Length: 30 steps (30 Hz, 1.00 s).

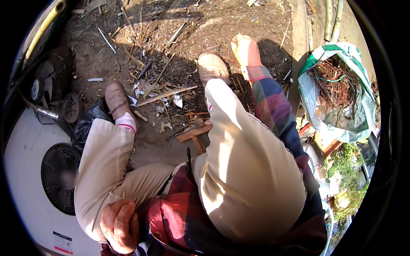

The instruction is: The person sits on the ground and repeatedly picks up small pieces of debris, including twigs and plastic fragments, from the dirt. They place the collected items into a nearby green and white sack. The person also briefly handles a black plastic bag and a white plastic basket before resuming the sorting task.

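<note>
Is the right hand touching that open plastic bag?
Apart: the head view shows ground between the right hand and the open plastic bag.

The bare right hand [246, 50] and bare left hand [121, 226] are curled with palms hidden, so whether either holds anything cannot be told. The edge of view cuts off the white boxy casing [30, 170], whose round black grille [62, 179] is blurred at its middle and whose black, white and red label [62, 243] is too fine to read; many pale scraps [178, 100] on the brown soil [239, 17] are too small to identify.
</note>
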Motion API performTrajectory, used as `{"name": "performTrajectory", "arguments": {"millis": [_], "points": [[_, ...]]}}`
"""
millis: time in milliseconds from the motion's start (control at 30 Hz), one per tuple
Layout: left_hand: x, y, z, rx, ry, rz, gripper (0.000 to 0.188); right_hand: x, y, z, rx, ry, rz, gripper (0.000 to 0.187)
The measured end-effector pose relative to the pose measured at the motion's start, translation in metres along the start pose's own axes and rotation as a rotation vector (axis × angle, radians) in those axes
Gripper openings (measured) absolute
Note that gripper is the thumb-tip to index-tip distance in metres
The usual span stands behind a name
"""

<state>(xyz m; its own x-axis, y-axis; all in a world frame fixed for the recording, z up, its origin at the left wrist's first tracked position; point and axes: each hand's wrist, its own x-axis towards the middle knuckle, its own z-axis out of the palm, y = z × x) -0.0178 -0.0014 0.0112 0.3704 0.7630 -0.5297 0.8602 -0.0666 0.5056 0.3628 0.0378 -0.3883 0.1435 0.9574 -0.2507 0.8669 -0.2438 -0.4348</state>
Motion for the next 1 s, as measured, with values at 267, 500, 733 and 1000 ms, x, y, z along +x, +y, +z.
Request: {"name": "performTrajectory", "arguments": {"millis": [267, 500, 733, 1000], "points": [[0.000, -0.004, 0.002, 0.002, 0.031, -0.002, 0.025, 0.010, -0.004, 0.005, -0.075, -0.072, 0.017, 0.011], [0.002, -0.012, -0.009, -0.046, -0.040, 0.060, 0.033, 0.006, 0.006, -0.025, 0.242, -0.219, 0.354, 0.023], [-0.009, -0.015, -0.004, -0.046, -0.004, 0.105, 0.034, -0.045, -0.004, -0.172, 1.184, 0.028, 0.351, 0.006], [-0.016, -0.008, -0.008, -0.033, 0.040, 0.189, 0.036, -0.087, 0.172, -0.305, 0.459, 0.619, 0.635, 0.019]]}}
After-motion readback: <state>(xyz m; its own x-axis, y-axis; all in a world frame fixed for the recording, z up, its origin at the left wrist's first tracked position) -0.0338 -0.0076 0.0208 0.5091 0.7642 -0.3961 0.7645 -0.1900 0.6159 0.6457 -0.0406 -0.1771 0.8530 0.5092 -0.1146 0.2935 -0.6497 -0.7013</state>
